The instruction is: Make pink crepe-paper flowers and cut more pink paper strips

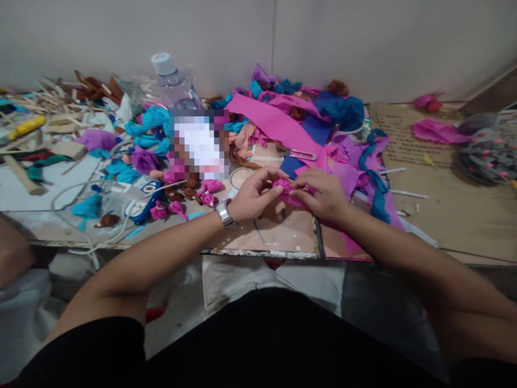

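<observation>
Both hands are working one small pink paper rosette (281, 185) at the middle of the desk (283, 234), just in front of the scissors (297, 153). The left hand (254, 195), w/ a wristwatch (224, 213), is pinching the rosette's left side btw thumb and fingers. The right hand (323, 196) is curling its fingers over the right side, closed onto the pink paper trailing out beneath it. The rosette is sitting low, at or just above the desk surface; can't tell which.

Judging by the coiled centre, the step in hand looks like rolling or tightening the strip into a bud. A further turn is calling for the left thumb to pin the core while the right hand feeds the loose strip round w/o letting the coil spring open. Thin paper, so light tension is probably enough.

Hard to make out:
- The right hand's fingertips and the strip's free end are lying hidden under the palm.
- How much strip is left isn't visible.
- A blurred patch (197, 143) is covering part of the pile behind.
- Finished pink buds (210, 188) are lying just left of the left hand, mixed w/ brown ones; the count is unclear.
- At the left edge, a rounded shape (12, 253) is cut off, poss. another person's limb.
</observation>
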A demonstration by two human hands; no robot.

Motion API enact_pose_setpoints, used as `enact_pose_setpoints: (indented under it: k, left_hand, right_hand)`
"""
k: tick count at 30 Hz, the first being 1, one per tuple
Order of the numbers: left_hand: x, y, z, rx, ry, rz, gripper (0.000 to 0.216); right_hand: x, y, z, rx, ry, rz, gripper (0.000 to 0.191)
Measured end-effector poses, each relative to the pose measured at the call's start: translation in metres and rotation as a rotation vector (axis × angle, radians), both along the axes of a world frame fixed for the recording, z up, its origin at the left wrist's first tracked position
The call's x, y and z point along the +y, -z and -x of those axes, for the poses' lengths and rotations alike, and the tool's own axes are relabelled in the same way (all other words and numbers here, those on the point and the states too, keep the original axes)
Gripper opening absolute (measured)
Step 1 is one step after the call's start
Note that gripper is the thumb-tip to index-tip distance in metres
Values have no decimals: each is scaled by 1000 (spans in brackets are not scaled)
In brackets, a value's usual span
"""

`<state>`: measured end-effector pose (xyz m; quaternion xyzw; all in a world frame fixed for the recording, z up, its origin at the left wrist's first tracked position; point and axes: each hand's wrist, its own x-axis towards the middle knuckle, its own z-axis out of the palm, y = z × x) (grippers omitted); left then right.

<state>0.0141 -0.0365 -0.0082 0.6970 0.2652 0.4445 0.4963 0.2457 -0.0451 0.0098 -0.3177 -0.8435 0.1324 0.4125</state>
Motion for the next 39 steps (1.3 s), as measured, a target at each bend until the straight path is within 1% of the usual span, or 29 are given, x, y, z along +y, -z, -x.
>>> enact_pose_setpoints:
  k: [4, 8, 12, 17, 20, 25, 28, 31, 34, 39]
  left_hand:
    - [1, 2, 0, -21, 10, 15, 41]
    - [1, 1, 0, -10, 20, 25, 40]
    - [0, 1, -1, 9, -6, 16, 38]
    - [0, 3, 0, 45, -49, 20, 45]
    - [-2, 2, 0, 63, -84, -38, 45]
    - [-3, -3, 2, 127, -95, -203, 33]
    - [-2, -5, 2, 167, -90, -228, 35]
    - [-2, -5, 2, 183, -98, -247, 32]
    - [-1, -4, 1, 153, -92, -224, 28]
    - [-2, 0, 0, 65, -70, -103, 32]
  right_hand:
    - [-2, 0, 0, 8, 18, 25, 22]
    - [-3, -1, 0, 18, 26, 3, 23]
    - [-4, -1, 0, 31, 21, -7, 22]
    - [-4, 0, 1, 33, 46, 36, 23]
    - [-4, 0, 1, 27, 50, 54, 21]
    - [-4, 1, 2, 24, 42, 44, 21]
    - [-5, 1, 2, 21, 52, 63, 23]
    - [-5, 2, 2, 19, 56, 84, 25]
    - [-4, 1, 3, 19, 64, 89, 27]
    - [-3, 1, 2, 19, 48, 76, 21]
